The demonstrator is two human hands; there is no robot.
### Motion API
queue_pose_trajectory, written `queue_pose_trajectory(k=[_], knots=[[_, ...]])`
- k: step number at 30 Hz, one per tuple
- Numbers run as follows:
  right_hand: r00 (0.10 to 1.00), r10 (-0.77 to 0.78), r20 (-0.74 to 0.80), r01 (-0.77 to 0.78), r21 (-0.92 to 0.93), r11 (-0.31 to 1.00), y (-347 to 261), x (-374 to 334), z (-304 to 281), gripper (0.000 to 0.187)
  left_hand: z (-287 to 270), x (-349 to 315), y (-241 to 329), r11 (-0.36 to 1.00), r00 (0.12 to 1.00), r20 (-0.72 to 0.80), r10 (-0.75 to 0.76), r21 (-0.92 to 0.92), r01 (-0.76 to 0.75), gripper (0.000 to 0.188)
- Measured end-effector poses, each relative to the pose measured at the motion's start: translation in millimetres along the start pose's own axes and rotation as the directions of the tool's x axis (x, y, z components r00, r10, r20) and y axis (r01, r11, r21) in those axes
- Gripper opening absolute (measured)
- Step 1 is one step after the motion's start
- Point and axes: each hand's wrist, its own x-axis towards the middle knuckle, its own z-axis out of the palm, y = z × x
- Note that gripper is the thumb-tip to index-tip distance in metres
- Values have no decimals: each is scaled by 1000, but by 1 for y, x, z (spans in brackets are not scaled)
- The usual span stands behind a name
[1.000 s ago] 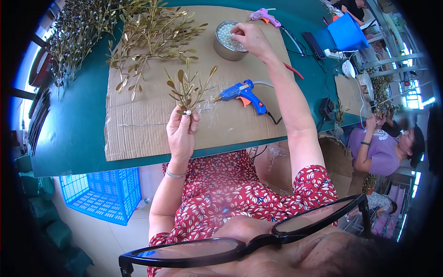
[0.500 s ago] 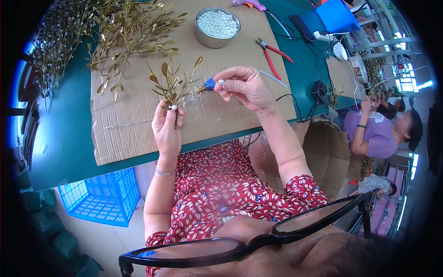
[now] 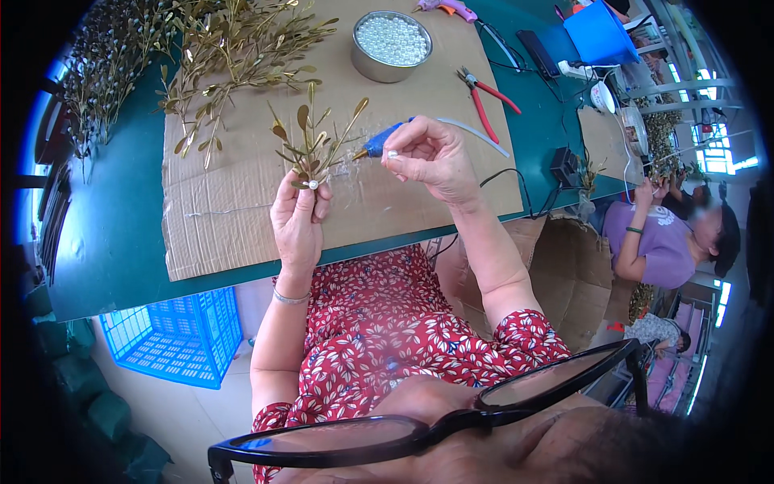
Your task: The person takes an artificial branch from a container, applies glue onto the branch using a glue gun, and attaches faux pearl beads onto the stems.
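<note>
My left hand pinches the lower end of a gold artificial leaf sprig, whose leaves fan upward. One white pearl bead shows on the sprig just above my thumb. Between thumb and forefinger, my right hand holds another white pearl. Right behind those fingers lies a blue glue gun, its brass nozzle pointing left toward the sprig. Thin strings of clear glue cling to the cardboard below the nozzle. A thin wire stem runs left from my left hand.
A metal bowl of pearls stands on the cardboard sheet, beside red-handled pliers. Gold sprigs pile up at the far left. Cables cross the green table at right. A blue crate sits on the floor; a person in purple works at right.
My right hand has shifted slightly right and down, with the pearl still pinched. The view has shifted a little; my left hand keeps hold of the sprig.
</note>
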Motion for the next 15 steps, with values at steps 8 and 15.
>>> queue_pose_trajectory(k=[8,15], knots=[[971,-230,71,231,-537,811,-15,7,1,21,6,0,4,996,998,43,-43,79,40,31],[919,-279,277,392,-704,593,-29,19,5,19,9,-1,5,970,995,49,-92,229,79,30]])
